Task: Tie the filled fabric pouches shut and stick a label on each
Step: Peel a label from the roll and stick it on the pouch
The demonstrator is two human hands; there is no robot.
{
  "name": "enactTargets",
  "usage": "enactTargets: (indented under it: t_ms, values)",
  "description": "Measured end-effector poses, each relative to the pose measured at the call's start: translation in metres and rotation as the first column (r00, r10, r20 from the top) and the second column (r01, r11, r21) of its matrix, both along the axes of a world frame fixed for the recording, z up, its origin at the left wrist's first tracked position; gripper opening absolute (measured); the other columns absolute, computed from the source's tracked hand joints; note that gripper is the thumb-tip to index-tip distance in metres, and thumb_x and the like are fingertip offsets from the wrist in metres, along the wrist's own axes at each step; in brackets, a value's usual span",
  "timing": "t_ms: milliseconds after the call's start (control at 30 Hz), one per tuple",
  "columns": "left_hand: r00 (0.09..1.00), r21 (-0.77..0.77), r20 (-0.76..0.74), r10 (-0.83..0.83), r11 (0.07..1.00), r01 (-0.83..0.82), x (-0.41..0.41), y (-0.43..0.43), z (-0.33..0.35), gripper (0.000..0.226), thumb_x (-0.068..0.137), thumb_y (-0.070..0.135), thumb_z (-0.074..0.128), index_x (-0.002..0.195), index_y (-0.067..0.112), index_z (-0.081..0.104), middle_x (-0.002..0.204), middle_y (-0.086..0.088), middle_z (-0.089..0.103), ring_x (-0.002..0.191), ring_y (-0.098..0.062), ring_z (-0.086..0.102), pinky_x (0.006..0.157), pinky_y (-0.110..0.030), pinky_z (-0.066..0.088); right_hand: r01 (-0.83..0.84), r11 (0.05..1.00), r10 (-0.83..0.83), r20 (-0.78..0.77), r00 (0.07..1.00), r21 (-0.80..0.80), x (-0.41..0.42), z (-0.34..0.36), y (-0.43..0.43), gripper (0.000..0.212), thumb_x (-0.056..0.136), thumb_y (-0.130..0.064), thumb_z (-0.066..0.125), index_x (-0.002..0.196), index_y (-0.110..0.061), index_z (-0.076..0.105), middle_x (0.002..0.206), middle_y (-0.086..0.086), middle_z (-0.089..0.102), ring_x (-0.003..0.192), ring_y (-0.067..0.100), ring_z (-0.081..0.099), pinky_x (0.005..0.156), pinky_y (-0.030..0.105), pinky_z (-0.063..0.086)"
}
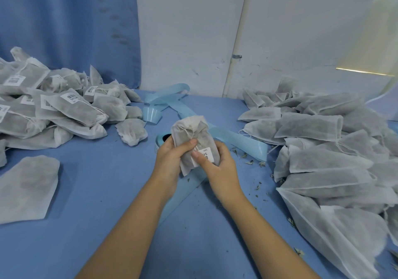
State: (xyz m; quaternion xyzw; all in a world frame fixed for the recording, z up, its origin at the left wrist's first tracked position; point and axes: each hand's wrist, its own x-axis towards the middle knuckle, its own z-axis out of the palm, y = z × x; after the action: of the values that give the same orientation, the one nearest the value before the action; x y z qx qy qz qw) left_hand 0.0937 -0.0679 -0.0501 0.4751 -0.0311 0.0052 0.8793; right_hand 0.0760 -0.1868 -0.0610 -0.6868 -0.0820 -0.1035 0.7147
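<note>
The left forearm (129, 224) and the right forearm (260, 227) are bare from the lower edge of the view up to the wrists. The left grip (170, 159) and the right grip (218, 162) are bare as well, with slim fingers. The thumbnails (193, 141) look short and plainly trimmed, though the picture is too soft to be sure.

One filled white mesh fabric pouch (189, 127) is held up, carrying one white paper label (207, 152). There are two heaps of such pouches: a labelled left heap (64, 110) and an unlabelled right heap (323, 162), each too many to count. Two more lie singly: one flat pouch (28, 188) and one crumpled pouch (132, 131). There is one tangle of pale blue backing strip (237, 141).
</note>
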Motion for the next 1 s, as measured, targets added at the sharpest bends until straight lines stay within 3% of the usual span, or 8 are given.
enactTargets:
  t_ms: [200,467,600,833,1000]
  values:
    - [0.998,-0.122,0.006,-0.065,0.99,0.065,-0.002,0.002,0.005,0.054,0.073,0.013,0.064,0.125,0.003,0.057,0.103,-0.013,0.07,0.091,-0.025,0.067,0.083,-0.041,0.055,-0.048,0.99,0.054,-0.045,0.997,0.132,0.0,0.008,-0.002,0.024,0.088,-0.027,0.066,0.108,-0.015,0.065,0.089,-0.008,0.073,0.082,0.002,0.067,0.069,0.015,0.05]
    - [0.994,-0.086,-0.002,-0.106,0.991,0.105,-0.003,0.0,0.005,0.045,0.075,0.019,0.065,0.118,0.006,0.06,0.104,-0.012,0.07,0.094,-0.024,0.068,0.087,-0.045,0.054,0.045,0.979,-0.039,-0.037,0.999,0.201,-0.001,0.01,-0.003,0.009,0.089,-0.014,0.067,0.097,-0.01,0.07,0.081,-0.004,0.074,0.073,0.005,0.067,0.065,0.016,0.05]
    - [0.988,0.041,0.022,-0.15,0.988,0.149,-0.006,-0.005,0.002,0.047,0.067,0.03,0.075,0.106,0.005,0.066,0.103,-0.011,0.072,0.099,-0.022,0.069,0.09,-0.034,0.055,0.132,0.945,-0.121,-0.056,0.991,0.298,0.001,0.011,-0.003,0.012,0.088,-0.019,0.068,0.095,-0.011,0.069,0.08,-0.003,0.072,0.074,0.008,0.066,0.067,0.018,0.051]
    - [0.974,-0.091,-0.014,-0.226,0.97,0.224,-0.006,-0.004,0.0,0.029,0.072,0.016,0.071,0.097,0.002,0.07,0.104,-0.015,0.072,0.095,-0.022,0.07,0.074,-0.024,0.056,0.102,0.913,-0.071,-0.094,0.993,0.396,0.001,0.013,-0.005,0.03,0.074,-0.034,0.072,0.09,-0.008,0.07,0.081,0.003,0.07,0.076,0.013,0.066,0.068,0.021,0.053]
    - [0.974,-0.119,-0.038,-0.225,0.968,0.22,-0.005,-0.002,0.0,0.036,0.07,0.016,0.071,0.101,-0.002,0.067,0.102,-0.016,0.072,0.092,-0.021,0.071,0.074,-0.025,0.057,0.067,0.9,-0.033,-0.086,0.996,0.43,0.001,0.014,-0.004,0.026,0.075,-0.031,0.07,0.088,-0.008,0.072,0.083,0.004,0.071,0.078,0.013,0.067,0.069,0.02,0.053]
